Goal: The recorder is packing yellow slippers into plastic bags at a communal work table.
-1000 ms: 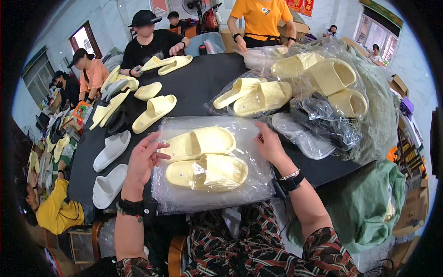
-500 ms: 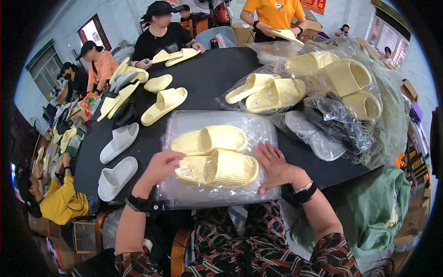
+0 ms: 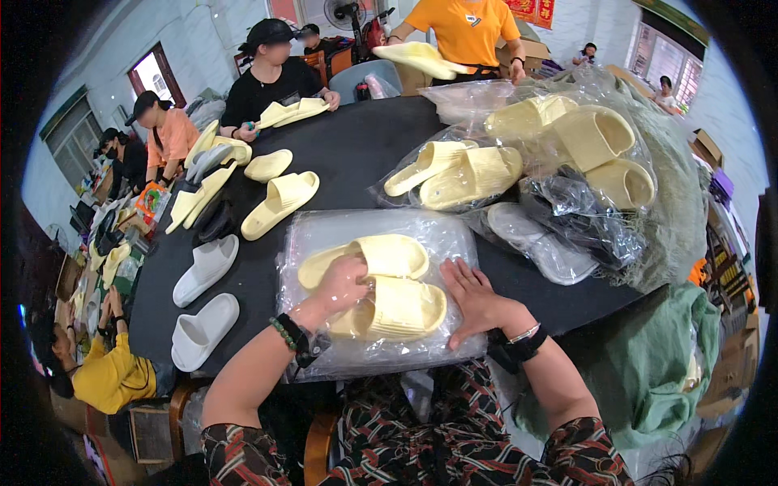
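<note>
A pair of pale yellow slippers, the farther one (image 3: 394, 256) and the nearer one (image 3: 403, 309), lies side by side on a stack of clear plastic bags (image 3: 454, 231) in front of me. Over their footbeds, my left hand (image 3: 342, 285) is closed, its bent fingers against the nearer slipper beside its strap. Clear film shines around that wrist, so the hand seems to be inside a bag; the fingertips are partly hidden. My right hand (image 3: 480, 304) is open, fingers spread flat on the plastic just right of the slippers' toes.
Grey slippers (image 3: 204, 330) and loose yellow slippers (image 3: 282, 204) lie on the dark table (image 3: 356, 150) to the left. Bagged yellow slippers (image 3: 470, 178) and a bagged grey pair (image 3: 543, 243) are piled at right. Co-workers sit and stand around the far side, one holding slippers (image 3: 421, 58).
My left hand has moved right, from the slippers' heel ends onto their footbeds near the straps. My right hand stays flat on the plastic. The standing co-worker's slippers have shifted left.
</note>
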Motion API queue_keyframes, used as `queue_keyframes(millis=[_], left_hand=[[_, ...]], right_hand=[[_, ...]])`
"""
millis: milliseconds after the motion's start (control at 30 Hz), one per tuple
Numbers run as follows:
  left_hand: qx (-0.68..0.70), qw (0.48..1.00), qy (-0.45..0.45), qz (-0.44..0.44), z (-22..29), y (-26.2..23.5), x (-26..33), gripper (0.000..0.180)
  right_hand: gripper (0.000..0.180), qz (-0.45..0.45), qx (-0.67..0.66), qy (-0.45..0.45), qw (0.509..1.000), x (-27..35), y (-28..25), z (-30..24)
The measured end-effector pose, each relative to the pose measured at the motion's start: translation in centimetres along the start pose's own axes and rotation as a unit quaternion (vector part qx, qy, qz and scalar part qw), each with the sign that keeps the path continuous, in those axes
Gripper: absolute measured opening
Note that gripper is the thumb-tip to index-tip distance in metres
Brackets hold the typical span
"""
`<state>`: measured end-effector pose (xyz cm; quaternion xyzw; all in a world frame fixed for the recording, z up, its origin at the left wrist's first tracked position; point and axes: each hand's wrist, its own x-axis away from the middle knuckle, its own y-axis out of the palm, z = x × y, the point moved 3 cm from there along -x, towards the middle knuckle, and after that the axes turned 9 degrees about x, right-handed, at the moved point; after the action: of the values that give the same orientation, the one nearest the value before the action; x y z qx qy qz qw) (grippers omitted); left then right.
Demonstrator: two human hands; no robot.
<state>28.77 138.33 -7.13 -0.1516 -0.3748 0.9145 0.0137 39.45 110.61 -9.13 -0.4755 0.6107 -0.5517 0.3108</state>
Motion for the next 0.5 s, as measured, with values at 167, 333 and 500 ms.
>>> queue_keyframes(millis=[167, 333, 500], left_hand=[[-0.046, 0.997, -0.036, 0.054, 0.5, -1.6, 2.5, 0.036], [-0.089, 0.983, -0.134, 0.094, -2.0, -7.9, 10.0, 0.034], [-0.118, 0.941, -0.212, 0.238, -0.8, -14.3, 15.8, 0.030]], right_hand=[[0.156, 0.001, -0.011, 0.013, 1.000, 0.2, 0.0, 0.4], [0.156, 0.021, -0.019, -0.001, 1.000, -0.1, 0.2, 0.1], [0.150, -0.020, 0.008, 0.062, 0.998, 0.4, -0.4, -0.1]])
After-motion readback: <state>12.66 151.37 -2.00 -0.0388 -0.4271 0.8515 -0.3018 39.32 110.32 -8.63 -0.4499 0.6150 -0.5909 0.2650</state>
